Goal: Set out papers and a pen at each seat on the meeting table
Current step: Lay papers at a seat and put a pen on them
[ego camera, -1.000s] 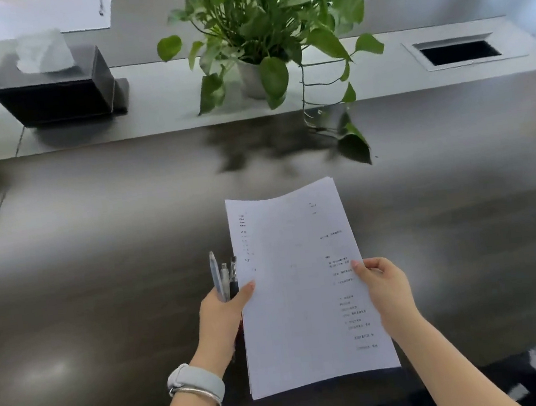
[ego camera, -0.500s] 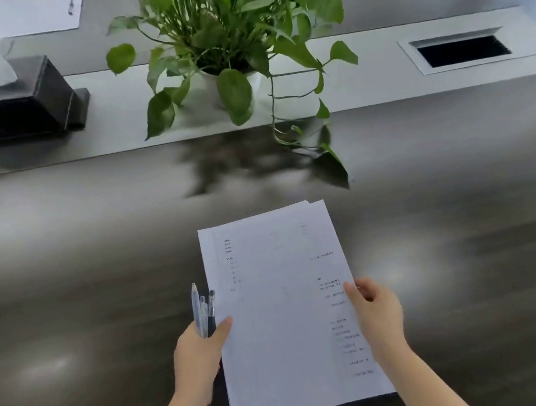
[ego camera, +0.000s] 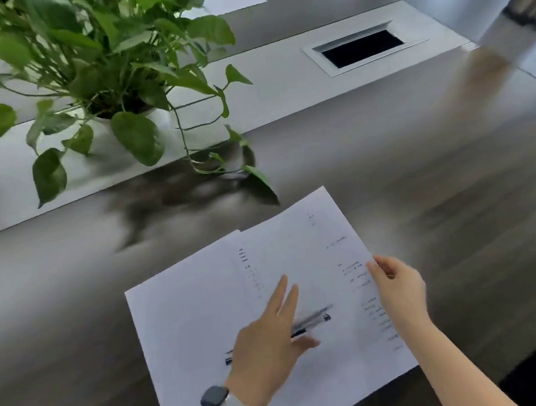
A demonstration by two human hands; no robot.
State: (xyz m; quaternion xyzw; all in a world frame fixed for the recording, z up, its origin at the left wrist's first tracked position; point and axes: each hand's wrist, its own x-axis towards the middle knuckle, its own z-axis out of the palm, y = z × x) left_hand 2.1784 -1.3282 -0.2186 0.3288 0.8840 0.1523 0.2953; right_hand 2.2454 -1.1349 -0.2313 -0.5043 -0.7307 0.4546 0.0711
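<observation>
Papers (ego camera: 206, 318) pinched by right hand (ego camera: 400, 291); left hand (ego camera: 266, 341) clasps pens (ego camera: 311, 320).

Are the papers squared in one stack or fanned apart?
Fanned apart: the papers show two offset top corners, one sheet slid left, while the right hand pinches the right edge.

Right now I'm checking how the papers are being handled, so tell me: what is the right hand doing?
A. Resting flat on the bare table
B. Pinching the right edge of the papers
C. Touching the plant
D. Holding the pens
B: the right hand pinches the right edge of the papers, while the pens are under the left hand.
</observation>
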